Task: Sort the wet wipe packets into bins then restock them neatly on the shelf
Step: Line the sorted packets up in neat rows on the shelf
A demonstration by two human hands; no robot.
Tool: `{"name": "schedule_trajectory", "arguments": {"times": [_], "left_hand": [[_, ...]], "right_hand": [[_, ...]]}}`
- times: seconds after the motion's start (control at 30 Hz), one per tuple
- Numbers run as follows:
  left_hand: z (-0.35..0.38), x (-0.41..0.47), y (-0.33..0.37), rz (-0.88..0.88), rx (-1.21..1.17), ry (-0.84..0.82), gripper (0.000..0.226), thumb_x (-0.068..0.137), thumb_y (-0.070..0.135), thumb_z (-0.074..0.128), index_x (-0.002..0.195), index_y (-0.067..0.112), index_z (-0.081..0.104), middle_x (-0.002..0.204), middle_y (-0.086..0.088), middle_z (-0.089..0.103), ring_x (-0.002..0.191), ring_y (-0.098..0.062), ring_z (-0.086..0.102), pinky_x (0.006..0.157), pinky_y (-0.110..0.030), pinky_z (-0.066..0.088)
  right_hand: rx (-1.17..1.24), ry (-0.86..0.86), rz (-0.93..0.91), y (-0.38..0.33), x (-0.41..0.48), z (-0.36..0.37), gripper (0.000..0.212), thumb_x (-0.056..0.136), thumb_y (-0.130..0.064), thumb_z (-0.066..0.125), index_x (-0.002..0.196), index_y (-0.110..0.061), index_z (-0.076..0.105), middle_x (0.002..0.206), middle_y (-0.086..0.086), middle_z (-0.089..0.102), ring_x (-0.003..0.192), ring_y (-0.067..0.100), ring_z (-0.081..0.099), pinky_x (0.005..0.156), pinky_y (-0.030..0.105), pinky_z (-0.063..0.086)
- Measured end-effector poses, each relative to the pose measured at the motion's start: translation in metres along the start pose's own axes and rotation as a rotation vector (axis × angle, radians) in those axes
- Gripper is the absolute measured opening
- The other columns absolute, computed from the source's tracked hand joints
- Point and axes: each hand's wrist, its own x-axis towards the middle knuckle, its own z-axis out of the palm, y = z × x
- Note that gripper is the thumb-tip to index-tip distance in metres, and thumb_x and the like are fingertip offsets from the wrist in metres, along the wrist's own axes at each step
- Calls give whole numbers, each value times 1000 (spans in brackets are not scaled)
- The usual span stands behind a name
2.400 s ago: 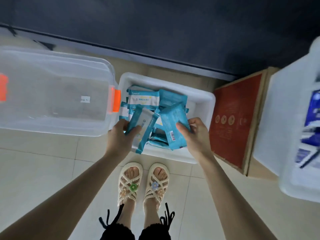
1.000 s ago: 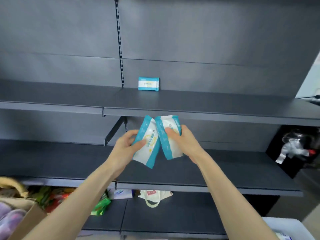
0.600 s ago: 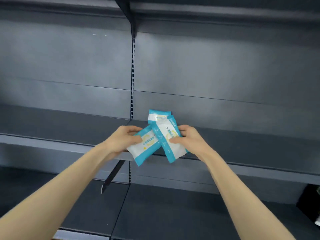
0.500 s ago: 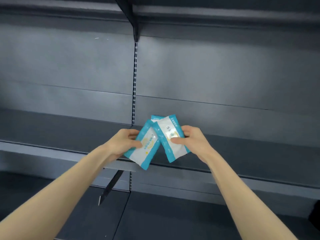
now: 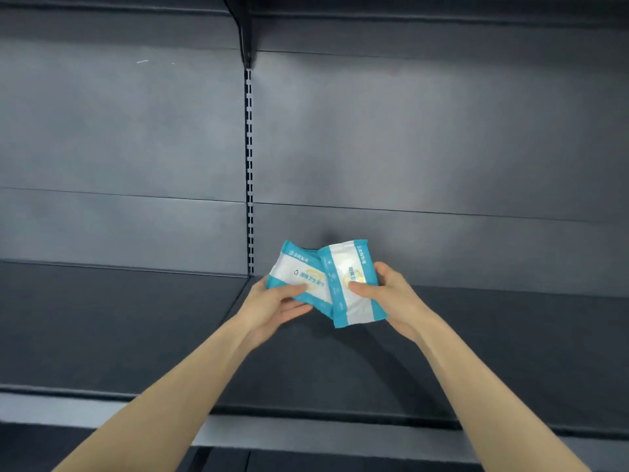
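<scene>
The fingers (image 5: pixel 296 309) of the left hand (image 5: pixel 269 308) are curled round the lower left corner of one wet wipe packet (image 5: pixel 299 272). The thumb lies across its front and the other fingers are under it. The fingers (image 5: pixel 384 271) of the right hand (image 5: pixel 394 299) grip a second packet (image 5: pixel 347 301) in a similar way: the thumb presses on the white front face, and the other fingers come round the right edge from behind.

Both packets are white in the middle with turquoise bands at the ends. They carry a yellow ring mark and small printed text that I cannot read. They are tilted at different angles, and the second packet overlaps the right edge of the first one.

The two are held over the dark grey shelf (image 5: pixel 136 321), near its back, just to the right of the slotted strip (image 5: pixel 249 158) that runs up the grey back panel (image 5: pixel 425 141). Whether their lower edges touch the shelf, I cannot tell. Both forearms reach forward from the bottom corners over the pale front edge (image 5: pixel 306 429) of the shelf. A dark bracket (image 5: pixel 245 32) sits at the top of the strip.
</scene>
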Motion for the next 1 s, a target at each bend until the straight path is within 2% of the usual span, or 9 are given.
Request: {"name": "schedule_trajectory", "arguments": {"times": [0.07,0.1,0.23,0.3,0.4,0.5,0.63,0.87,1.0], "left_hand": [[-6,23,-3,-72,-58,-56,23,89,2,58,112,7,58,108,-15,70,97,-29,68,79,-38,58],[-11,36,-5,-84,1,-60,21,90,5,58,112,8,59,110,-14,69,99,-28,67,80,-37,57],[-27,83,-17,63,611,-2,27,82,8,70,109,12,66,105,-4,70,86,-13,62,70,-19,49],[-30,100,-23,153,764,5,37,76,8,76,111,11,65,103,-1,70,84,-12,64,71,-17,50],[-29,118,-28,261,980,80,35,74,13,78,107,14,65,93,2,69,82,-13,63,71,-18,48],[-30,128,-31,288,1072,155,35,76,20,76,108,14,62,98,-2,69,87,-18,63,78,-29,51],[-26,137,-33,267,1227,181,39,81,31,71,113,14,55,105,-3,65,95,-25,62,78,-39,52],[-18,151,-36,259,1352,243,43,86,35,63,121,14,47,113,-10,60,104,-32,57,75,-36,44],[-26,155,-30,220,1222,153,43,80,30,72,111,13,47,101,-3,62,96,-27,60,76,-36,48]], "right_hand": [[-22,37,18,7,20,1,28,88,-16,68,110,-17,52,112,-2,61,101,16,62,77,29,53],[-52,61,17,10,31,0,27,87,-14,69,109,-16,52,111,-1,62,100,16,62,76,29,53],[-187,115,-12,17,68,-6,24,84,-7,71,100,-11,54,106,4,65,88,16,64,66,26,50],[-293,135,-25,21,83,-7,24,83,-7,72,98,-12,53,107,6,66,89,18,64,67,27,49],[-398,176,-56,26,101,-7,24,83,-9,72,94,-16,52,109,6,67,93,19,64,70,30,51],[-451,208,-79,28,108,-3,25,85,-13,71,99,-15,51,112,2,64,96,15,63,63,23,50],[-518,236,-115,30,117,-1,23,88,-15,68,101,-17,49,119,2,62,97,10,58,55,16,43],[-637,254,-149,32,130,-2,24,89,-9,65,109,-17,54,116,3,49,103,14,54,59,15,42],[-623,156,-163,28,133,-2,24,83,-4,70,103,-14,60,110,3,65,94,12,59,66,19,46]]}}
